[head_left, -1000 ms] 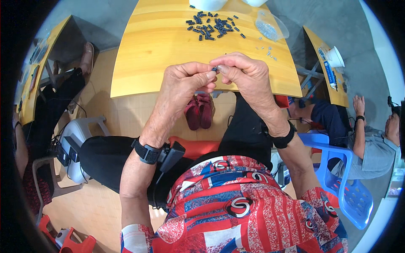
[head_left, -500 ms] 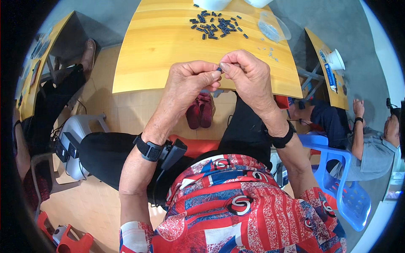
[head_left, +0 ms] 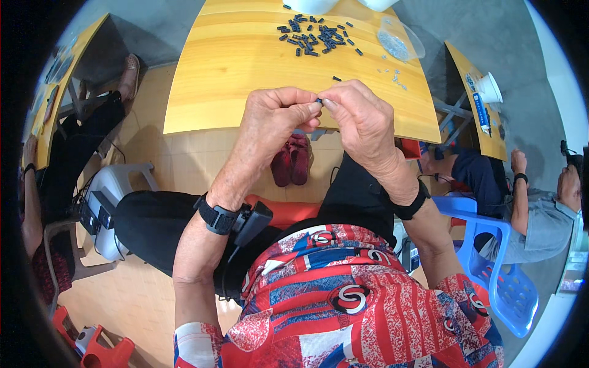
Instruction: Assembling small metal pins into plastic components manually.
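Your left hand (head_left: 268,118) pinches the small dark piece (head_left: 319,100) between thumb and finger, and your right hand (head_left: 363,120) has its thumb just at the right side, but I can't tell if it squeezes too, or which way the piece points.

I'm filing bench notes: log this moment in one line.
left hand: pinching small dark piece | right hand: at same piece, grip unclear | table: scattered black pieces, clear dish
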The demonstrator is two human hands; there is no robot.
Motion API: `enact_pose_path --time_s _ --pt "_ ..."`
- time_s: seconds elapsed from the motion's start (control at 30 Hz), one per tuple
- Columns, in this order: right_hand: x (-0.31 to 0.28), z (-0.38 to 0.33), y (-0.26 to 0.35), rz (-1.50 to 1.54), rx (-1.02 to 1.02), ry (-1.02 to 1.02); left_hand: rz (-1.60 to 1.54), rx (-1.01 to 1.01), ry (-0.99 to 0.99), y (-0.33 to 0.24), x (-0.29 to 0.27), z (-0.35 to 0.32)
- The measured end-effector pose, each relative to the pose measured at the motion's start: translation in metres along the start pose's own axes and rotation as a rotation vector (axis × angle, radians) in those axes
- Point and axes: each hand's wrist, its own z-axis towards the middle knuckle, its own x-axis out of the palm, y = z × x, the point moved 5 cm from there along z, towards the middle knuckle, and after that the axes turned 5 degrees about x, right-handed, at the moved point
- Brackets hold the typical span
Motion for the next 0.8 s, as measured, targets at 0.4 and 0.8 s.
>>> enact_pose_path --time_s 0.4,0.8 --pt "0.01 -0.033 -0.014 0.129 0.184 0.048 0.062 -0.11 0.045 0.04 -0.001 -0.002" --pt "0.01 0.009 -0.106 -0.182 0.287 0.171 -0.041 -0.084 -0.01 0.028 -0.006 0.002"
